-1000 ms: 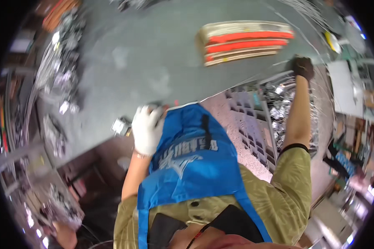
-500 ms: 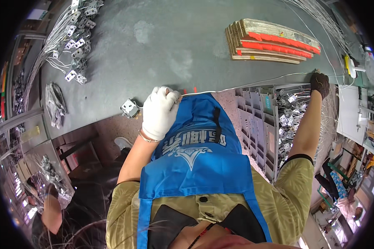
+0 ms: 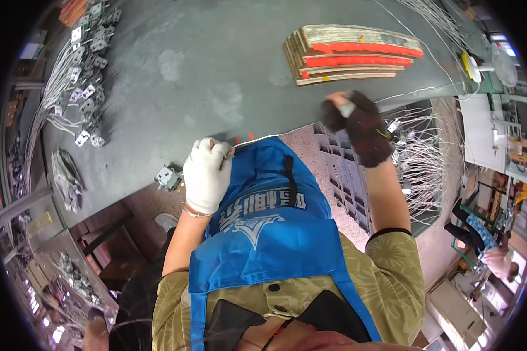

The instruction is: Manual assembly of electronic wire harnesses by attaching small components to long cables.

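My left hand (image 3: pixel 208 175), in a white glove, is closed around a white wire (image 3: pixel 267 138) at the table's near edge. Just left of it a small boxy metal fitting (image 3: pixel 168 177) hangs at the edge. The wire runs right from the left fist toward my right hand (image 3: pixel 363 128), which wears a dark glove with bare fingertips. Motion smears the right fingers beside the table edge, so their grip on the wire is unclear. More of the thin wire shows beyond that hand, running toward the far right.
A stack of wooden strips with red markings (image 3: pixel 357 57) lies on the grey table (image 3: pixel 216 76). Metal fittings with wires (image 3: pixel 88 90) line its left side, near a crumpled grey glove (image 3: pixel 67 178). A white spool-like piece (image 3: pixel 473 67) stands right. Below hang wired fittings (image 3: pixel 418 152).
My right hand has swept left from the far right, along the wire toward my left hand. The left hand keeps its grip; the whole view has shifted slightly.
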`<act>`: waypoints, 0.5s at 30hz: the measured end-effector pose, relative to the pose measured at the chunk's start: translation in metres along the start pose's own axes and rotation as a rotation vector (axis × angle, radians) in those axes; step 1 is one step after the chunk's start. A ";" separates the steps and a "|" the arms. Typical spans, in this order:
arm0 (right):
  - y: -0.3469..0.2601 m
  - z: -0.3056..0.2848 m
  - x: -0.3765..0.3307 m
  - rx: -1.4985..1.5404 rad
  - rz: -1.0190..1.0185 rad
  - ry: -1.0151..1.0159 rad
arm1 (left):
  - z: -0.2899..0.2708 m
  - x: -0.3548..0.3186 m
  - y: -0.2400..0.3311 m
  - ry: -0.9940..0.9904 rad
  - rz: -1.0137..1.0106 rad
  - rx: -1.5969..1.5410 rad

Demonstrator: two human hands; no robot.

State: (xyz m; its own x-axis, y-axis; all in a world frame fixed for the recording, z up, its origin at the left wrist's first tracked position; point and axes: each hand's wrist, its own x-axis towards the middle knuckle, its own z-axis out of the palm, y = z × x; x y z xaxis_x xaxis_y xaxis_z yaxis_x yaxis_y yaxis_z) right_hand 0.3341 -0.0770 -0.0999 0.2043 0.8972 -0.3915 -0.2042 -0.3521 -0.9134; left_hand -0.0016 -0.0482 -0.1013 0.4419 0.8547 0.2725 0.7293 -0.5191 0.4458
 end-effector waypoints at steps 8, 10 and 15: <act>-0.032 0.060 0.038 0.267 0.311 0.011 | 0.001 -0.001 -0.001 0.003 -0.012 0.021; -0.032 0.064 0.038 0.224 0.299 0.029 | 0.000 -0.001 -0.001 0.006 -0.006 0.022; -0.033 0.080 0.005 -0.068 -0.070 0.156 | 0.001 -0.001 -0.002 0.024 0.007 0.017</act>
State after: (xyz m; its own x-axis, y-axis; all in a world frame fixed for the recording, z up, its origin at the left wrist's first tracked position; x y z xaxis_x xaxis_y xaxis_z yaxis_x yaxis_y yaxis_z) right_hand 0.2655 -0.0390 -0.0627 0.3628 0.8698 -0.3345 -0.1203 -0.3122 -0.9424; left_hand -0.0027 -0.0479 -0.1032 0.4342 0.8508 0.2958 0.7353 -0.5245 0.4293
